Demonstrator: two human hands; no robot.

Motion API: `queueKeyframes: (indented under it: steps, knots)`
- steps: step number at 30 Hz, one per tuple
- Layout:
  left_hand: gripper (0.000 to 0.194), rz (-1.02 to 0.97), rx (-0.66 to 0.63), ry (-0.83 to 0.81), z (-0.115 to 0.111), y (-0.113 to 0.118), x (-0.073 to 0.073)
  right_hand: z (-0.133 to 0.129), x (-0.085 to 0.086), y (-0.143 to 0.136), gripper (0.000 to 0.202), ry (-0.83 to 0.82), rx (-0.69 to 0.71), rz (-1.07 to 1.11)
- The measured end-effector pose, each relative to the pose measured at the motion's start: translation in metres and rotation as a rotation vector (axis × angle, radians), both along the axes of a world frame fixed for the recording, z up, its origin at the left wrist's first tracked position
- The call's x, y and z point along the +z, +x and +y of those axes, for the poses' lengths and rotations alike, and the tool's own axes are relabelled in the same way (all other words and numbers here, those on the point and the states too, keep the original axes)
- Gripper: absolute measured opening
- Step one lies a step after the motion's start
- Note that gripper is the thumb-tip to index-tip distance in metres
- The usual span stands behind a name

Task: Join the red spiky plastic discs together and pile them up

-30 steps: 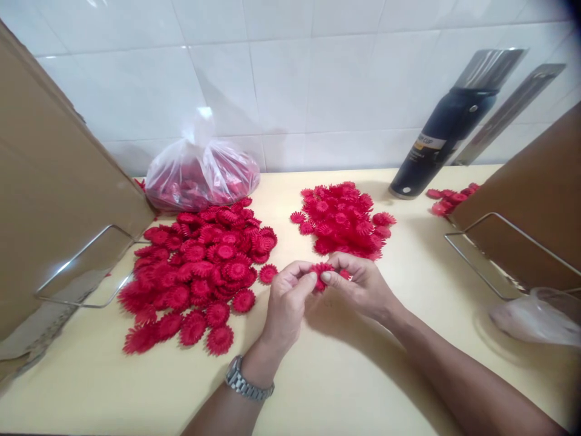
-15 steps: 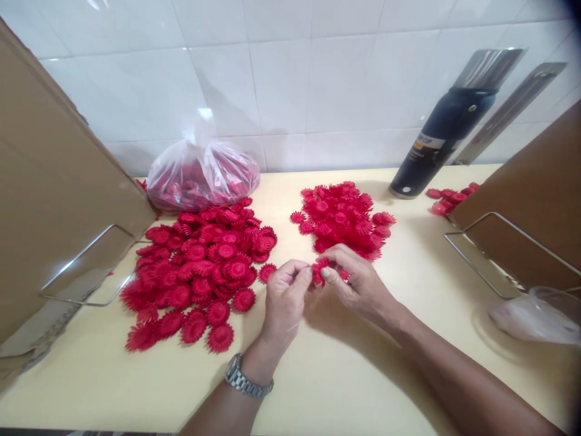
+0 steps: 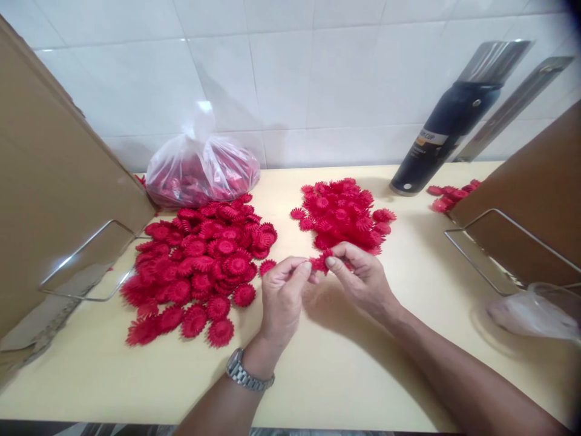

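Observation:
Between my two hands, just above the table, is a small red flower-like piece (image 3: 321,262) with a fringed edge. My left hand (image 3: 285,290), with a metal watch at the wrist, pinches its left side between thumb and forefinger. From the other side my right hand (image 3: 361,275) grips it with thumb and fingertips; the curled fingers hide part of it. A large pile of similar red fringed rosettes (image 3: 200,260) lies to the left of my left hand. Behind my right hand spreads a smaller, looser heap of red fringed pieces (image 3: 340,212).
A knotted clear plastic bag (image 3: 204,169) of red pieces sits behind the left pile. Cardboard panels (image 3: 54,151) with wire handles flank both sides. A dark bottle (image 3: 436,133) stands by the tiled wall. At right lie a clear plastic container (image 3: 535,312) and several red pieces (image 3: 449,197).
The red piece has been turned between my fingers and stretches more sideways now. My left hand has shifted slightly left; both hands still hold the piece.

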State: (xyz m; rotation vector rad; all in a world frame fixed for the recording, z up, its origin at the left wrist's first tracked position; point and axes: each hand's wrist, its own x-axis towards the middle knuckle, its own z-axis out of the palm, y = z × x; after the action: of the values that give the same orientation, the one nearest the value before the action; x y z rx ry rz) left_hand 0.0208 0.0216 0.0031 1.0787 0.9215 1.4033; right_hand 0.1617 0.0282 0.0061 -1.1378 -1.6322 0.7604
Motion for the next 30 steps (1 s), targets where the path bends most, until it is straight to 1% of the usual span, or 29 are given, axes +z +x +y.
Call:
queueKeyframes:
  steps: [4, 6, 7, 9, 12, 15, 17, 20, 23, 24, 26, 28, 30]
  knots:
    - [0.013, -0.083, 0.068, -0.017, 0.002, -0.002, 0.001, 0.005, -0.005, 0.006, 0.019, -0.07, -0.102, 0.101]
    - [0.011, -0.111, 0.123, -0.018, 0.004, -0.003, 0.002, 0.007, -0.003, 0.009, 0.021, -0.089, -0.156, 0.169]
    - [0.011, -0.095, 0.134, -0.022, 0.004, -0.003, 0.002, 0.008, -0.001, 0.011, 0.022, -0.095, -0.162, 0.195]
    - [0.011, 0.009, 0.111, -0.048, 0.005, -0.003, 0.0, 0.009, 0.004, 0.012, 0.023, -0.106, -0.117, 0.215]
    - [0.016, 0.246, -0.012, -0.073, 0.007, -0.002, -0.004, 0.01, 0.009, 0.014, 0.027, -0.126, -0.022, 0.254]
    - [0.027, 0.422, -0.096, 0.014, 0.007, -0.002, -0.004, 0.011, 0.009, 0.016, 0.025, -0.174, 0.053, 0.313]
    - [0.023, 0.441, -0.081, 0.041, 0.005, -0.003, 0.0, 0.011, 0.007, 0.017, 0.021, -0.186, 0.103, 0.324]
    - [0.017, 0.358, -0.076, 0.019, 0.001, -0.004, 0.006, 0.009, 0.005, 0.014, 0.017, -0.155, 0.131, 0.241]
    - [0.01, 0.31, -0.1, 0.041, -0.001, -0.005, 0.01, 0.006, 0.005, 0.01, 0.017, -0.088, 0.096, 0.039]
    - [0.009, 0.319, -0.084, 0.051, -0.001, -0.004, 0.011, 0.005, 0.006, 0.008, 0.017, -0.05, 0.077, -0.034]
    - [0.007, 0.355, -0.012, 0.077, -0.001, -0.004, 0.012, 0.003, 0.006, 0.005, 0.016, 0.048, 0.04, -0.161]
    - [0.005, 0.411, 0.049, 0.118, 0.0, -0.003, 0.013, 0.002, 0.006, 0.003, 0.013, 0.154, 0.01, -0.249]
    - [0.006, 0.447, 0.056, 0.147, 0.0, -0.003, 0.012, 0.001, 0.006, 0.001, 0.012, 0.243, -0.016, -0.296]
